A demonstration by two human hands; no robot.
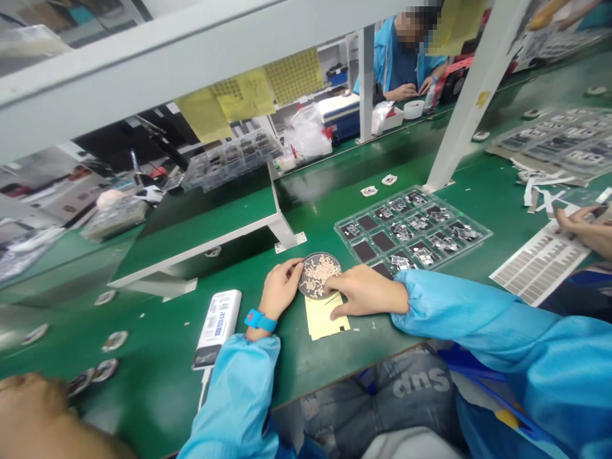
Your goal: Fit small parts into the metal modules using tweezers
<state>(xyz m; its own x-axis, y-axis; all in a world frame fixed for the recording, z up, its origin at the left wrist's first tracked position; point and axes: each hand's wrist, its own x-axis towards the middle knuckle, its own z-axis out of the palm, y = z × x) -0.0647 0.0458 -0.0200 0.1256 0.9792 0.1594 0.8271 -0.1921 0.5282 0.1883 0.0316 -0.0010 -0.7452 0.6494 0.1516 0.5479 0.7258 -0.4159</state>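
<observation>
A round dark dish (pixel 313 295) sits on the green bench, holding many small beige pieces (pixel 317 271). At its left rim is my left hand (pixel 281 290), thumb and fingers closed on the edge; a blue band circles that wrist. Over the dish's right side reaches my right hand (pixel 363 291), its forefinger down among the pieces. The right thumb is apart from that finger, above a yellow paper sheet (pixel 319 319). This sheet lies on the bench just in front of the dish, partly under it. The right hand's other fingers are partly hidden.
A clear compartment tray (pixel 471 239) of small parts lies behind my right arm. A white power bank (pixel 220 322) with a cable is left. A raised green shelf (pixel 210 210) stands behind. Other people's hands (pixel 590 228) (pixel 43 417) are at both sides.
</observation>
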